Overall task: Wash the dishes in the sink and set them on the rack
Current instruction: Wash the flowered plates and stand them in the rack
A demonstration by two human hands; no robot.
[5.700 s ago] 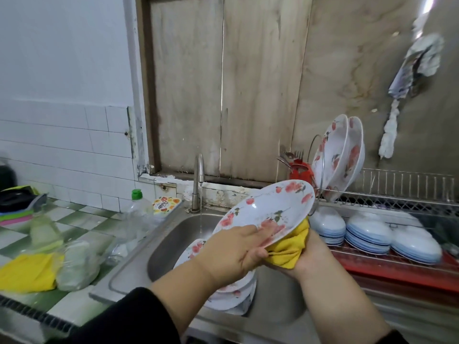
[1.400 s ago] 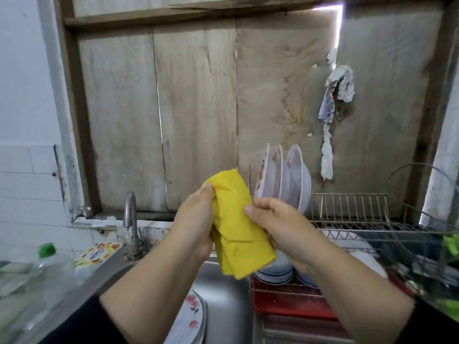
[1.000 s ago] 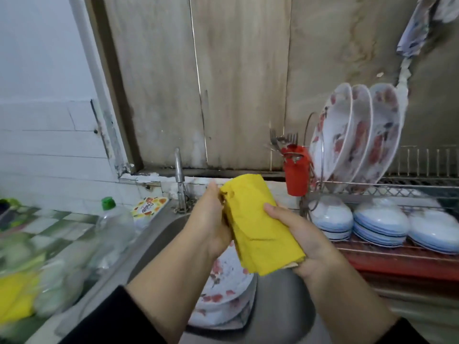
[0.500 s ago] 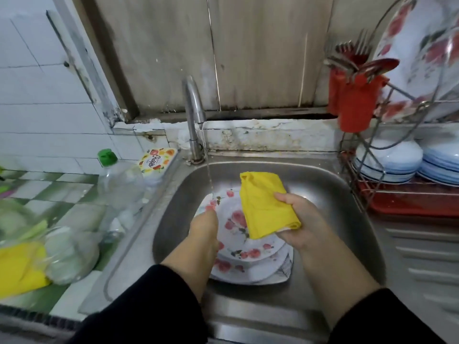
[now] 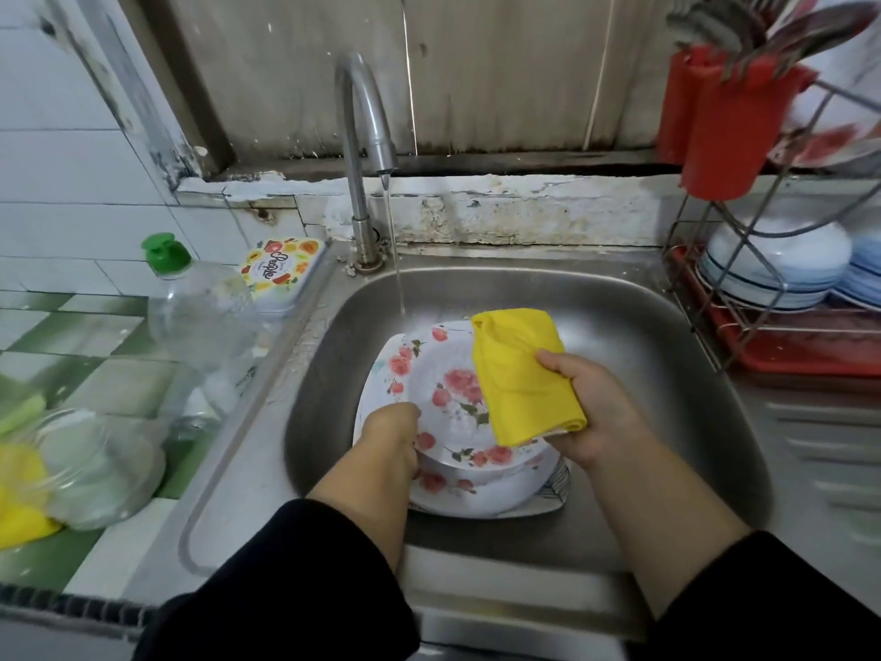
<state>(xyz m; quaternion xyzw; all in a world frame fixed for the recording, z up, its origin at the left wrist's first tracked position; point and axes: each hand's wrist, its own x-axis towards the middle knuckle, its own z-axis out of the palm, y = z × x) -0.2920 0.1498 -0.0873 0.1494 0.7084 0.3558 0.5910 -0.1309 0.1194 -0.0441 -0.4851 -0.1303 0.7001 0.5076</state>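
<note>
A stack of white plates with red flowers (image 5: 448, 388) lies in the steel sink (image 5: 643, 336). My left hand (image 5: 393, 434) grips the left rim of the top plate. My right hand (image 5: 593, 412) holds a folded yellow cloth (image 5: 519, 374) just above the plates' right side. A thin stream of water runs from the tap (image 5: 367, 136) onto the far edge of the stack. The wire dish rack (image 5: 729, 298) stands to the right of the sink with white and blue bowls (image 5: 782, 264) on its lower level.
A red cutlery holder (image 5: 724, 131) with forks and spoons hangs on the rack's left end. On the left counter stand a clear bottle with a green cap (image 5: 195, 302), a printed box (image 5: 281, 269), a clear plastic container (image 5: 90, 465) and another yellow cloth (image 5: 19, 508).
A plate I wiped earlier has gone onto the rack. Both hands came down from chest height into the sink; my left hand let go of the cloth and took the top plate's rim.
</note>
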